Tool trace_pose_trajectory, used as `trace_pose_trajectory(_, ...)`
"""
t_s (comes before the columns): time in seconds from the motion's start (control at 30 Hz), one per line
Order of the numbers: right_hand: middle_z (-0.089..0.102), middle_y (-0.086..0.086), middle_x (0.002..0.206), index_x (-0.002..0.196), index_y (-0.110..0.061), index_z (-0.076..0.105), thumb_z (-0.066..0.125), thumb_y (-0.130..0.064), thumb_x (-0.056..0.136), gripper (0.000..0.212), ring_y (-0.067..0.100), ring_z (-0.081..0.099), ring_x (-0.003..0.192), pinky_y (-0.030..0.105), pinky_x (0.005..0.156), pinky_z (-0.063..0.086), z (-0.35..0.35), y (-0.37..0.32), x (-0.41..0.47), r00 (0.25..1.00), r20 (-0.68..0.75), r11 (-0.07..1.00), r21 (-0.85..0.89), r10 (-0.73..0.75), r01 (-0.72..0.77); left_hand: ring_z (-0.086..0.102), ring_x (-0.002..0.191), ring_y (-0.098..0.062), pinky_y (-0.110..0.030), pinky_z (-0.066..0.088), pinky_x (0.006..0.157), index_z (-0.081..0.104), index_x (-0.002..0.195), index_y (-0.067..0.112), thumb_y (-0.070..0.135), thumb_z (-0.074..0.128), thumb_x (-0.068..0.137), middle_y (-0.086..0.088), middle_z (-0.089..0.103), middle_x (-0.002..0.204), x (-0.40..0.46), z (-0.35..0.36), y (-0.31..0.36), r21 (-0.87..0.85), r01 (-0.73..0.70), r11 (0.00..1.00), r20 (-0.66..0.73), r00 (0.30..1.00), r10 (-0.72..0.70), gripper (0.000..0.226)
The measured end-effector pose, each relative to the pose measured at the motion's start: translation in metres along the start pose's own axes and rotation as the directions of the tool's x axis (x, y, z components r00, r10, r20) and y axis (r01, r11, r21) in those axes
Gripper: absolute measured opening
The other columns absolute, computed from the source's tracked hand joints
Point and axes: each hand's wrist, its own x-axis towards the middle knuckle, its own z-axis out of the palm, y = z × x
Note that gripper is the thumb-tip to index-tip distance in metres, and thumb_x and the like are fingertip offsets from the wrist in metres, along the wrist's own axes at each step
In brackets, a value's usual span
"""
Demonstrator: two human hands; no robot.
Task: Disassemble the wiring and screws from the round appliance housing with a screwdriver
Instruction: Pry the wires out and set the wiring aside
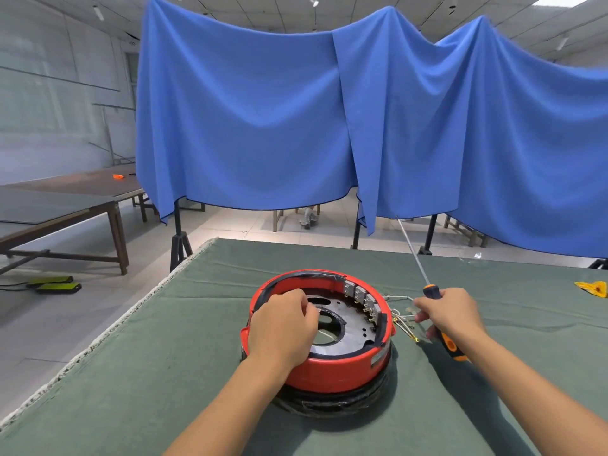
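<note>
A round red housing (332, 370) with a black base and a grey metal plate inside sits on the green table cloth. My left hand (283, 327) lies over its left rim, fingers curled down onto the plate and pinching something small that I cannot make out. My right hand (450, 314) is to the right of the housing and grips a screwdriver (431, 292) with an orange and black handle, its long shaft pointing up and away. The fingertips of this hand also touch a bundle of thin wires (403, 319) that trails out of the housing's right side.
The green cloth-covered table (184, 357) ends at a frayed edge on the left. A yellow and orange object (592, 287) lies at the far right. Blue cloth (329, 126) hangs on stands behind the table. Wooden tables (65, 205) stand at the left.
</note>
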Motion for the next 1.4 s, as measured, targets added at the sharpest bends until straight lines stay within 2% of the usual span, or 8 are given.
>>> trace_pose_trajectory(0.17,0.068,-0.003,0.055,0.068,-0.014,0.065,0.065,-0.035,0.086,0.027,0.019,0.063,0.043,0.036,0.065,0.055,-0.006,-0.016,-0.019,0.977,0.036,0.974,-0.085,-0.210,0.212,0.050,0.058,-0.012,-0.030,0.035,0.052,0.055,0.066,0.020,0.024,0.053,0.089,0.007,0.055,0.057,-0.004,-0.002,-0.001,-0.157,-0.065,0.986,-0.131,0.990,0.044,0.023)
trace_pose_trajectory(0.27,0.064,-0.005,0.057,0.069,-0.023,0.061,0.062,-0.060,0.082,0.038,0.018,0.065,0.059,0.032,0.063,0.050,-0.012,-0.031,-0.036,0.945,0.084,0.909,-0.261,-0.315,0.326,0.047,0.074,-0.013,-0.029,0.037,0.066,0.056,0.067,0.019,0.015,0.058,0.087,0.008,0.055,0.069,-0.006,-0.006,-0.005,-0.277,-0.068,0.958,-0.219,0.976,0.006,0.020)
trace_pose_trajectory(0.33,0.059,-0.010,0.059,0.067,-0.026,0.058,0.056,-0.073,0.076,0.048,0.012,0.059,0.064,0.027,0.055,0.039,-0.016,-0.040,-0.046,0.924,0.115,0.833,-0.403,-0.364,0.378,0.044,0.093,-0.020,-0.033,0.038,0.082,0.062,0.082,0.017,0.013,0.059,0.084,0.002,0.055,0.088,-0.004,-0.008,-0.012,-0.214,0.025,0.977,-0.234,0.969,-0.076,0.006)
trace_pose_trajectory(0.5,0.058,-0.011,0.057,0.069,-0.021,0.060,0.039,-0.090,0.068,0.072,0.005,0.054,0.060,0.025,0.051,0.030,-0.015,-0.055,-0.065,0.903,0.215,0.730,-0.534,-0.371,0.427,0.040,0.118,-0.028,-0.038,0.033,0.098,0.050,0.119,0.015,0.020,0.051,0.087,-0.009,0.049,0.121,0.001,-0.010,-0.032,-0.230,0.409,0.883,0.062,0.912,-0.406,0.033)
trace_pose_trajectory(0.63,0.056,-0.007,0.055,0.064,-0.019,0.056,0.017,-0.092,0.065,0.083,0.007,0.054,0.058,0.026,0.050,0.030,-0.014,-0.058,-0.076,0.863,0.279,0.656,-0.564,-0.421,0.502,0.055,0.105,-0.024,-0.038,0.043,0.089,0.055,0.116,0.018,0.017,0.043,0.093,-0.005,0.062,0.112,0.001,-0.010,-0.045,-0.388,0.412,0.824,0.101,0.908,-0.406,0.026)
trace_pose_trajectory(0.87,0.052,-0.005,0.051,0.056,-0.019,0.050,0.029,-0.082,0.079,0.071,0.009,0.047,0.048,0.025,0.043,0.029,-0.018,-0.049,-0.098,0.791,0.314,0.393,-0.735,-0.525,0.553,0.058,0.097,-0.024,-0.035,0.042,0.084,0.060,0.099,0.014,0.023,0.043,0.097,-0.007,0.065,0.102,0.004,0.000,-0.054,-0.484,0.450,0.751,0.121,0.884,-0.451,0.019)
trace_pose_trajectory(1.0,0.047,-0.003,0.049,0.053,-0.018,0.046,0.032,-0.079,0.081,0.069,0.009,0.041,0.045,0.026,0.043,0.025,-0.017,-0.043,-0.104,0.785,0.309,0.388,-0.736,-0.537,0.555,0.055,0.069,-0.006,-0.023,0.038,0.062,0.062,0.091,0.012,0.031,0.052,0.095,0.004,0.062,0.077,0.006,0.007,-0.054,-0.572,0.444,0.690,0.126,0.879,-0.460,0.022)
trace_pose_trajectory(1.4,0.048,-0.004,0.048,0.055,-0.017,0.046,0.024,-0.080,0.081,0.071,0.011,0.043,0.044,0.026,0.042,0.028,-0.011,-0.033,-0.105,0.775,0.305,0.379,-0.736,-0.554,0.561,0.048,0.058,-0.022,-0.032,0.038,0.053,0.057,0.081,0.011,0.024,0.056,0.085,-0.004,0.054,0.069,0.023,0.004,-0.043,-0.573,0.609,0.548,0.250,0.767,-0.590,0.014)
